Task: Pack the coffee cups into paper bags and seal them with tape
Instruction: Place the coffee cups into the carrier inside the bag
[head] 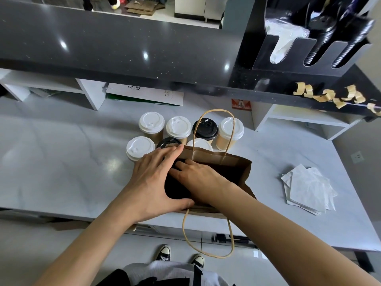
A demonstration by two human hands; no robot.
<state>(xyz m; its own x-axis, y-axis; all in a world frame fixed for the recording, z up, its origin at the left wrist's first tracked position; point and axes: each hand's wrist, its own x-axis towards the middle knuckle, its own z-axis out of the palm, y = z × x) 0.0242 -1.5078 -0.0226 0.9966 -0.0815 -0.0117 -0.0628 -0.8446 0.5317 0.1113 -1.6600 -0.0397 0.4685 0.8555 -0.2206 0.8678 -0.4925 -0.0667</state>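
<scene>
One brown paper bag (pixel 235 162) stands open-mouthed at the near edge of the counter (pixel 61 166), one twisted handle upright, the other hanging over the counter's front. Both hands are at its mouth. The left hand (pixel 156 180) lies with straight fingers along the bag's left rim, thumb at the near edge, spreading the opening; it grips nothing that can be seen. The right hand (pixel 198 178) reaches into the mouth, fingers extended toward the dark interior; whether it holds anything there cannot be told. Seven lidded coffee cups (pixel 179 129) stand clustered just behind the bag, five with white lids and two with black, all still outside it.

Step in hand, as judged: opening and squaring the bag before loading; no cup appears packed yet. The next move probably calls for one hand to keep the mouth wide while the other lifts the nearest cup upright and lowers it in level. Pre-torn tape strips (pixel 334 97) hang from the dark shelf (pixel 123 48) at upper right, ready for sealing. A stack of white paper sleeves (pixel 309 188) lies to the bag's right.
</scene>
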